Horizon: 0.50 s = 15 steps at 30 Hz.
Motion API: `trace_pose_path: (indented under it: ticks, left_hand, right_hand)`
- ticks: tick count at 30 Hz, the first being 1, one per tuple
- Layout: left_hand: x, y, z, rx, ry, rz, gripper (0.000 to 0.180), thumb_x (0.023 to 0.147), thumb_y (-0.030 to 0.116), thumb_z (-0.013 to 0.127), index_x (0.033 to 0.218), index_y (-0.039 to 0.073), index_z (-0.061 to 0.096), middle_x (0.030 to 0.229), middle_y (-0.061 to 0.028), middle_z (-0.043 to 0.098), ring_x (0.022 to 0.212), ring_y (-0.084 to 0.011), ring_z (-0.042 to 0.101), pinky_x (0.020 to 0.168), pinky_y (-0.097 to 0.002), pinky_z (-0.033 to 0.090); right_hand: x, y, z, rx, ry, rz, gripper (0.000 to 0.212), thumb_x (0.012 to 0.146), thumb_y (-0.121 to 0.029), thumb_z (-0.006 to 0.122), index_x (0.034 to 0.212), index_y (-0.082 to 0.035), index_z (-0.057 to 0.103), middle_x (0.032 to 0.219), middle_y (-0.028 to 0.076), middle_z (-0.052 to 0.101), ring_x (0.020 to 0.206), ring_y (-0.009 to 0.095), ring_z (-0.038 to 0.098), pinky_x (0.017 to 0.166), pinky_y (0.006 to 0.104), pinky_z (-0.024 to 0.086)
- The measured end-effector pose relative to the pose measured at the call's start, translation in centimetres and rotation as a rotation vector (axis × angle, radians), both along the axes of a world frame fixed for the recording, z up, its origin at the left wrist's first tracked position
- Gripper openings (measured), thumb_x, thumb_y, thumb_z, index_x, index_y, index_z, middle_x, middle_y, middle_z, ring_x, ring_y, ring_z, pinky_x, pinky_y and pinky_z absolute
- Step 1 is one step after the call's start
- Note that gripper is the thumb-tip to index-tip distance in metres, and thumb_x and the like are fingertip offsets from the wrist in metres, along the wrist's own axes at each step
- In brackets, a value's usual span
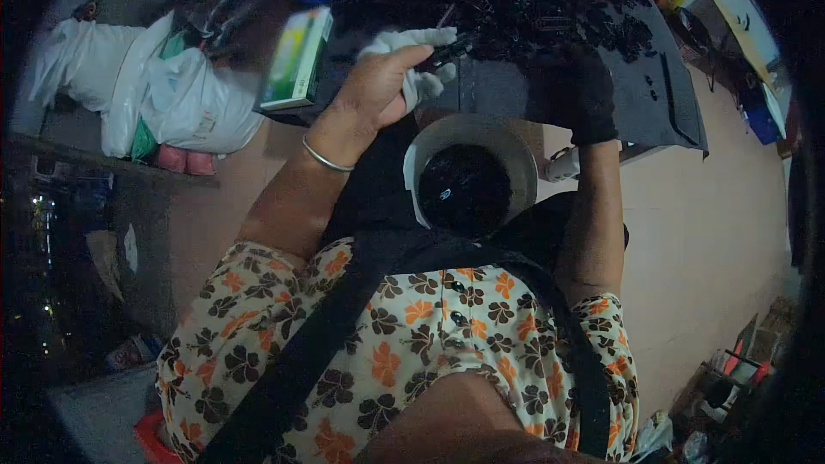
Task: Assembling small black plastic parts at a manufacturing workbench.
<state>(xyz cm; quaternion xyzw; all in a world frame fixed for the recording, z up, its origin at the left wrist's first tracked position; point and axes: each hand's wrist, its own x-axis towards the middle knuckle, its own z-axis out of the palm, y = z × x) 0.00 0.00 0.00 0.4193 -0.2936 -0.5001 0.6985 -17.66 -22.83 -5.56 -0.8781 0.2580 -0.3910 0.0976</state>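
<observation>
My left hand (397,76), in a white glove that leaves the thumb bare, is over the near edge of a dark tabletop (498,90). Its thumb and fingers close on a small shiny black piece (451,51); the exact kind is too dark to make out. My right hand (584,94) wears a black glove and rests at the table's edge farther right. Its fingers blend into the dark surface, so their pose is hidden. Beyond both hands spreads a heap of small black glossy parts (550,4).
Between my knees stands a round bucket (520,150) with black pieces inside. A green and white box (297,58) lies left of my left hand. White plastic bags (185,99) are piled at the far left. A tiled floor (687,232) shows on the right.
</observation>
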Motion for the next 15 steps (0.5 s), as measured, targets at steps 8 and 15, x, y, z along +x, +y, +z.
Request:
trace_pose_path:
  ticks: [8,15]
  left_hand:
    - [-2.6,-0.6,0.1,0.06,-0.533,0.149,0.032,0.081,0.004,0.058,0.112,-0.002,0.054,0.086,-0.01,0.064,0.075,-0.0166,0.064,0.064,-0.0279,0.054]
    - [-2.9,-0.2,-0.1,0.077,-0.739,0.13,0.033,0.081,0.001,0.054,0.114,0.002,0.053,0.087,-0.0108,0.065,0.077,-0.0163,0.064,0.066,-0.0275,0.054]
  right_hand:
    - [-1.2,2.2,1.9,-0.181,0.221,-0.106,0.024,0.075,-0.03,0.059,0.082,-0.007,0.063,0.082,0.017,0.061,0.073,0.038,0.058,0.069,0.0467,0.047]
    - [-2.3,0.8,2.0,-0.056,0.337,-0.13,0.022,0.079,-0.023,0.055,0.095,-0.009,0.061,0.085,0.019,0.061,0.079,0.037,0.059,0.074,0.0445,0.046]
